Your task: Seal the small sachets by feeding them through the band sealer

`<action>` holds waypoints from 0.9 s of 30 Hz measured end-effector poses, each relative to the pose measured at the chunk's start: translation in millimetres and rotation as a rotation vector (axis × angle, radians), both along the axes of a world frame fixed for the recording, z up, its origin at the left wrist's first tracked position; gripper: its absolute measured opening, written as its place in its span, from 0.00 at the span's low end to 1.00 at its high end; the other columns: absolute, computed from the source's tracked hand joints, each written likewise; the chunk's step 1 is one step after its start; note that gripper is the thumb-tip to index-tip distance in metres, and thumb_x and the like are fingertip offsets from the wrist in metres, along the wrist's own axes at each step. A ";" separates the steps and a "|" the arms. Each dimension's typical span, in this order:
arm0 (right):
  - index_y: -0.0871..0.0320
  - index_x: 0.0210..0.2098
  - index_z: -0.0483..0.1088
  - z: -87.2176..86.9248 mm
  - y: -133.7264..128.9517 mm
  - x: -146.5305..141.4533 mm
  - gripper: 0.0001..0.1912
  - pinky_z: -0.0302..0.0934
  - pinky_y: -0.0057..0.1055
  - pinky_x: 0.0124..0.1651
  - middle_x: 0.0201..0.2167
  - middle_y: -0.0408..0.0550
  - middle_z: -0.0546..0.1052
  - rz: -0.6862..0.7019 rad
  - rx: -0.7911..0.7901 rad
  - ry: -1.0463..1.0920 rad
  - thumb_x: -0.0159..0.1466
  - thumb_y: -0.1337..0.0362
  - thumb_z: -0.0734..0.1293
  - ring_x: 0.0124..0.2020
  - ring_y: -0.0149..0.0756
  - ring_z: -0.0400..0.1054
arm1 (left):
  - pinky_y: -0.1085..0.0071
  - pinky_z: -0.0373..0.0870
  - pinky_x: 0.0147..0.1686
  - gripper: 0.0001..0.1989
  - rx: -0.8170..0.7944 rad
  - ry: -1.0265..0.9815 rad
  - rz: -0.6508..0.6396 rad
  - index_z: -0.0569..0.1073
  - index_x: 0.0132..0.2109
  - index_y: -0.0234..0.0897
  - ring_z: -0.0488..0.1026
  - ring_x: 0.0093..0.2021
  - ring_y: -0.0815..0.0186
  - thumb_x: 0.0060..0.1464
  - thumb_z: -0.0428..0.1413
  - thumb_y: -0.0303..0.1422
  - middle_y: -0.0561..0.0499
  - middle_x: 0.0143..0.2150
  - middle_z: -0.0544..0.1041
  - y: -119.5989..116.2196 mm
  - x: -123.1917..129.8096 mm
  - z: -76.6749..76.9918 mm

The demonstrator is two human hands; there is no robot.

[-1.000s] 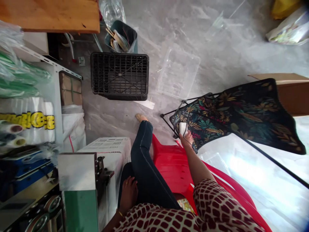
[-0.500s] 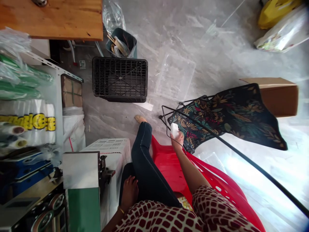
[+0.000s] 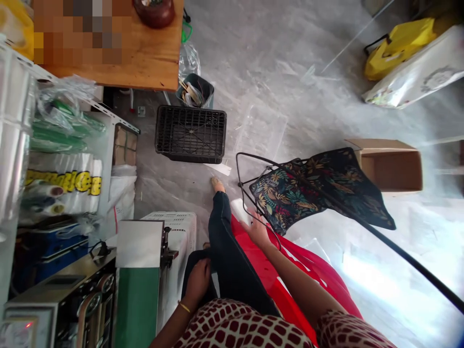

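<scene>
My right hand (image 3: 259,231) is closed round a white power bank (image 3: 239,210), a smooth block that tilts up and to the left out of my fingers. A black cable (image 3: 395,244) crosses the right side of the view, loops, and runs down to that hand. Beneath the forearm is a red plastic chair (image 3: 250,253). Just beyond the hand lies a dark floral folding seat (image 3: 286,193) on a thin black frame. On my thigh in dark jeans rests my left hand (image 3: 198,280), fingers loosely laid down and holding nothing I can see.
Ahead stand a black plastic crate (image 3: 190,137) and a waste bin (image 3: 206,89). A machine with a green belt (image 3: 137,304) and a loaded shelf (image 3: 108,145) border the left. An open cardboard box (image 3: 391,171) is on the right. A wooden table (image 3: 155,67) occupies the far left.
My right hand has drawn left and slightly down with the power bank, which now points up-left. The view has shifted, bringing more of the table and left shelf in. My left hand still rests on the thigh.
</scene>
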State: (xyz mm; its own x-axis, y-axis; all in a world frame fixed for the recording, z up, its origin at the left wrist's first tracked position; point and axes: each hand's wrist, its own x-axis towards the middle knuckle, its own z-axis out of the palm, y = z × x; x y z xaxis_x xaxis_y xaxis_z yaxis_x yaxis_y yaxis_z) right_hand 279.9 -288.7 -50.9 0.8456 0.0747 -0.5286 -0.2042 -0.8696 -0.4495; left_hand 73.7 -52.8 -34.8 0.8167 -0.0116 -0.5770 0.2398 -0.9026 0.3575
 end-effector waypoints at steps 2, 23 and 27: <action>0.59 0.60 0.61 30.9 9.1 4.8 0.28 0.58 0.45 0.62 0.54 0.58 0.70 0.078 0.038 0.006 0.65 0.54 0.64 0.56 0.50 0.64 | 0.67 0.71 0.55 0.20 -0.055 -0.046 0.054 0.69 0.60 0.40 0.74 0.56 0.65 0.65 0.42 0.28 0.47 0.56 0.76 1.5 39.0 25.2; 0.62 0.60 0.65 189.2 28.9 190.9 0.34 0.62 0.49 0.57 0.52 0.58 0.73 0.793 0.252 0.086 0.56 0.57 0.72 0.51 0.50 0.66 | 0.60 0.60 0.60 0.42 -0.427 -0.069 -0.399 0.52 0.71 0.38 0.67 0.58 0.53 0.52 0.59 0.39 0.42 0.60 0.70 2.2 344.9 147.6; 0.61 0.64 0.60 217.3 31.7 223.5 0.31 0.51 0.53 0.66 0.63 0.59 0.66 0.702 0.342 -0.099 0.63 0.60 0.67 0.63 0.52 0.57 | 0.64 0.60 0.61 0.35 -0.361 -0.134 -0.355 0.62 0.65 0.40 0.68 0.59 0.57 0.50 0.58 0.32 0.46 0.60 0.72 -0.9 388.5 152.4</action>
State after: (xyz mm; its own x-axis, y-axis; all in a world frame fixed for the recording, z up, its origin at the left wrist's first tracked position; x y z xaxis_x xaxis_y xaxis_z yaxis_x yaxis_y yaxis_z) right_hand 503.4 -257.0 166.4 0.5823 0.7537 -0.3049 0.3965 -0.5906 -0.7028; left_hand 462.2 -53.7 117.5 0.7930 -0.4797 -0.3757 -0.1276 -0.7337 0.6674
